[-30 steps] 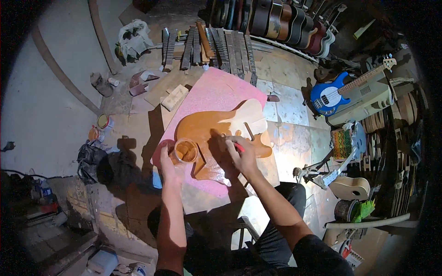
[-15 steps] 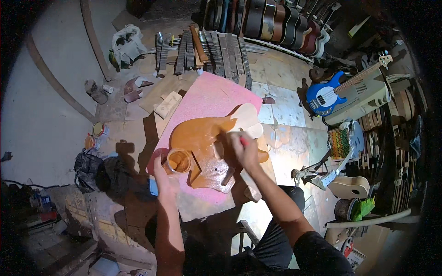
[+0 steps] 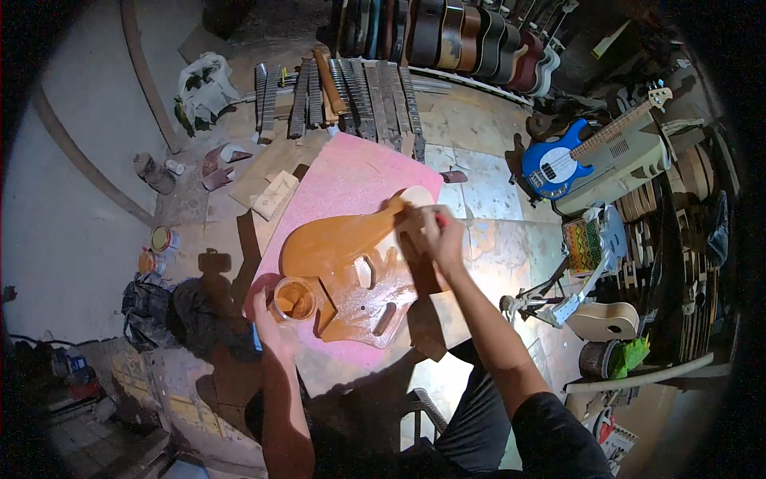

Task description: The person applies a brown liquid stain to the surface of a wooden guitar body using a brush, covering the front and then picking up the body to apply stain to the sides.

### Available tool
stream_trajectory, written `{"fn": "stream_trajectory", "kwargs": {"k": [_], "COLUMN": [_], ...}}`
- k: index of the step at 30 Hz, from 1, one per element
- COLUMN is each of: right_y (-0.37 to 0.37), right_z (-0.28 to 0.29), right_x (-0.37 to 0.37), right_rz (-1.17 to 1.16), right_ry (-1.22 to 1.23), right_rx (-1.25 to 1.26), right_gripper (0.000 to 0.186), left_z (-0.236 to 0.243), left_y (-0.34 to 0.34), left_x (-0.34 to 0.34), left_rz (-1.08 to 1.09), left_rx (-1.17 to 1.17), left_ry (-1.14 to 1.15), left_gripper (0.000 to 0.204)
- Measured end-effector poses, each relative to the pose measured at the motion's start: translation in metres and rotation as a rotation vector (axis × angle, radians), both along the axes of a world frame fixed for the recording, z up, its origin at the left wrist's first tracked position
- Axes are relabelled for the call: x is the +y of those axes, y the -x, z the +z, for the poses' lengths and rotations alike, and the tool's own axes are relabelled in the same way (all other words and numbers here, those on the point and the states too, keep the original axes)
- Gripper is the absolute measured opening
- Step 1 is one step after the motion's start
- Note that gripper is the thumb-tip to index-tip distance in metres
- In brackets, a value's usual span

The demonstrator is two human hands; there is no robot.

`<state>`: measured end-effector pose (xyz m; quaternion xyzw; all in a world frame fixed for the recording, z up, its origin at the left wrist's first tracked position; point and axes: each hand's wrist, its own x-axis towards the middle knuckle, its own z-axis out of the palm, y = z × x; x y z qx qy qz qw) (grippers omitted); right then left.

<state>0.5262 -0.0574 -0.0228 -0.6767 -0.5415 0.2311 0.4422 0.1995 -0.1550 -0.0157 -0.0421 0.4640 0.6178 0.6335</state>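
A wooden electric guitar body (image 3: pixel 335 243) lies on a pink board (image 3: pixel 351 168), mostly coated in glossy orange-brown, with pale bare wood at the far horn and a patch along the right side. My right hand (image 3: pixel 444 239) is closed round a brush with a red handle (image 3: pixel 440 218), whose bristles are blurred against the far horn. At the body's near left, my left hand (image 3: pixel 270 319) grips a clear plastic cup (image 3: pixel 294 298) holding orange-brown liquid. Shadow from my right arm falls across the body's right side.
Guitar necks and fretboards (image 3: pixel 351 96) lie on the floor beyond the board. A blue bass guitar (image 3: pixel 558 164) leans at the right, near a metal stand (image 3: pixel 550 307). Finished guitars (image 3: pixel 463 40) stand in a far row. A pale block (image 3: pixel 275 195) and cans (image 3: pixel 163 239) sit leftward.
My right hand and the brush have moved a little right and farther away, toward the far horn. More of the horn is now coated. The view has shifted slightly; my left hand keeps the cup.
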Motion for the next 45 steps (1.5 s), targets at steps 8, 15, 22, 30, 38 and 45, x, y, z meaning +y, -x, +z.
{"fn": "stream_trajectory", "kwargs": {"k": [8,15,22,30,38,45], "right_y": [0.007,-0.038,0.000,-0.050,-0.041,-0.061], "right_z": [0.009,0.000,0.000,0.008,0.026,0.004], "right_x": [-0.013,0.027,0.011,0.029,0.050,-0.006], "right_rz": [0.216,-0.078,0.169,-0.040,0.029,-0.046], "right_ry": [-0.069,-0.056,-0.090,0.000,-0.090,-0.026], "right_rx": [0.004,-0.067,-0.094,-0.403,-0.157,-0.356], "right_gripper": [0.017,0.017,0.017,0.023,0.024,0.025], "left_z": [0.006,-0.025,-0.040,-0.020,-0.010,0.005], "left_y": [-0.009,0.005,0.001,-0.004,-0.011,-0.018], "left_x": [0.004,-0.001,-0.001,0.002,0.005,0.007], "left_rz": [0.005,-0.106,-0.035,0.010,0.046,0.068], "left_rx": [0.018,0.125,0.144,0.129,0.061,0.039], "left_ry": [0.081,-0.100,-0.131,-0.017,0.026,0.006], "left_gripper": [0.030,0.037,0.038,0.034,0.027,0.023]}}
